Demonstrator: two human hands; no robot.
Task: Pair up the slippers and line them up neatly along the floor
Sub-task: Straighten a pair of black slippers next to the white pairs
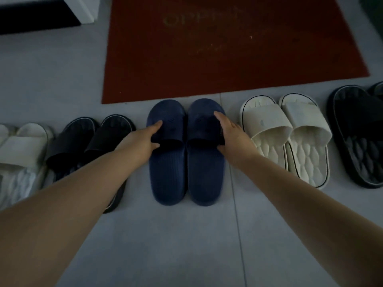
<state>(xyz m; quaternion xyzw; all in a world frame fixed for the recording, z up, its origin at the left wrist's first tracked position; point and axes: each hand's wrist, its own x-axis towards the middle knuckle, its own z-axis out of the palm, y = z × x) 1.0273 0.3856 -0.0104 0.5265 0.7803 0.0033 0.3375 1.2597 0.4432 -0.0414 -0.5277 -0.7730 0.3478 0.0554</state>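
Two navy blue slippers stand side by side on the grey floor, toes toward the mat. My left hand (146, 139) grips the strap of the left navy slipper (167, 170) from its outer side. My right hand (232, 135) grips the strap of the right navy slipper (205, 172) the same way. To the left sits a black pair (97, 139), partly hidden under my left forearm, and a white pair (22, 150) at the frame edge. To the right stands a cream pair (290, 137), then a black slipper (358, 137) with its mate cut off by the frame edge.
A red doormat (228, 48) with faded lettering lies just beyond the row of slippers. A white and dark piece of furniture (41, 13) occupies the far left corner. Grey tiled floor (186, 245) stretches in front of the row, toward me.
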